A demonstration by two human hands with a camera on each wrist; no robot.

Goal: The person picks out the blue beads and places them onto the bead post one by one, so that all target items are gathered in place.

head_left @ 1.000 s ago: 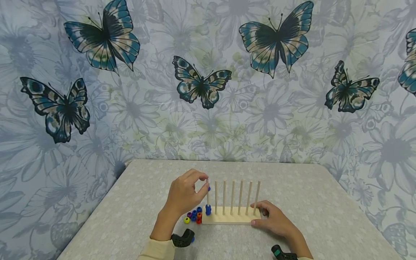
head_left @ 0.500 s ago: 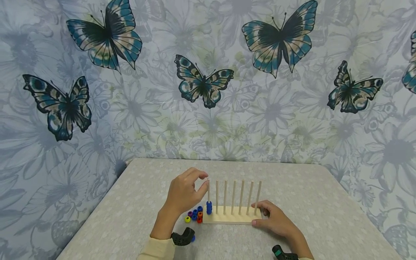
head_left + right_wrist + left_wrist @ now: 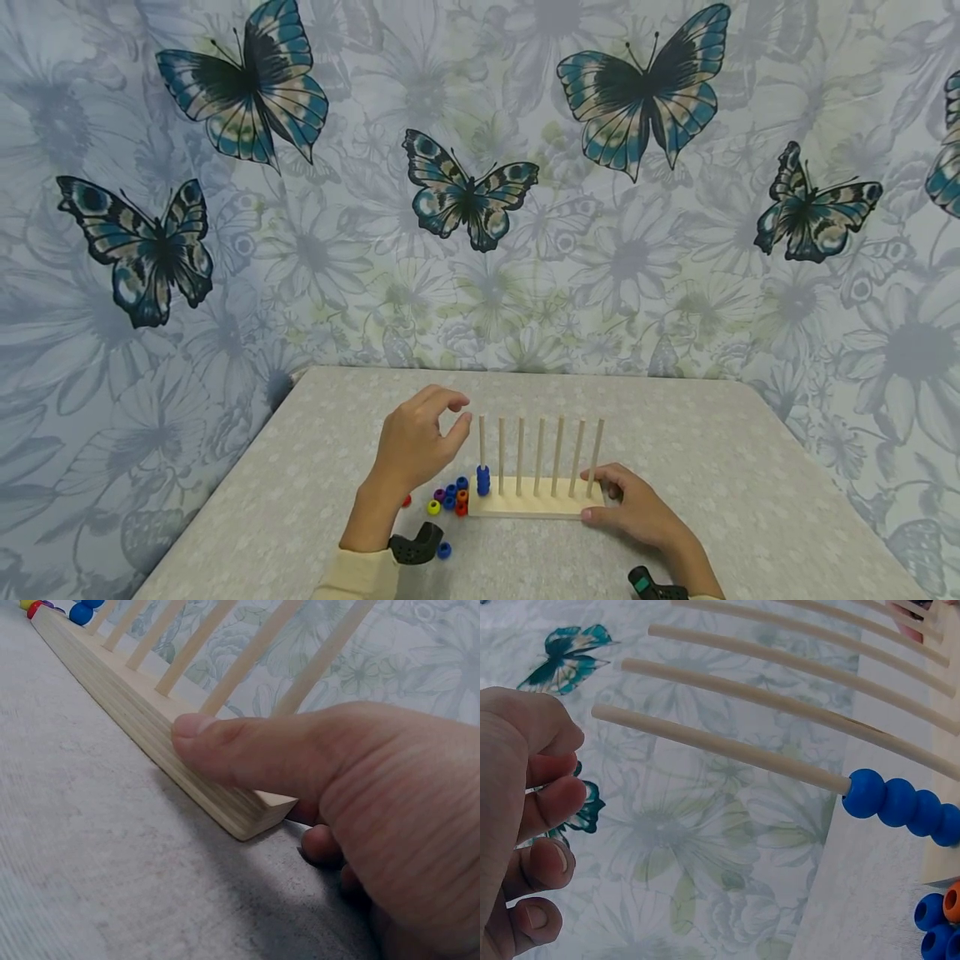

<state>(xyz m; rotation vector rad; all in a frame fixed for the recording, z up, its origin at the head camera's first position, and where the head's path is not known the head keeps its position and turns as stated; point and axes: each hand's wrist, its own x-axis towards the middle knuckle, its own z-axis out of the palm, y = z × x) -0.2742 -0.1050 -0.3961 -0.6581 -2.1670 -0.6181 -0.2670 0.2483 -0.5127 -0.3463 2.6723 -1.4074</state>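
Left hand [image 3: 414,437], thumb and forefinger parted and bare, draws clear of the leftmost peg [image 3: 720,748], where a second ago a blue bead hung high. That bead now appears to top a stack of four blue beads [image 3: 897,802], its threading seemingly complete. The stack sits below and right of the hand, untouched, while the right hand [image 3: 637,510] grips the wooden base [image 3: 536,506] by its right end.

Two hands [image 3: 637,508], one base [image 3: 528,503], seven pegs [image 3: 720,748], four threaded blue beads [image 3: 896,802], nine visible loose beads [image 3: 448,502] and six butterflies [image 3: 472,196] show.
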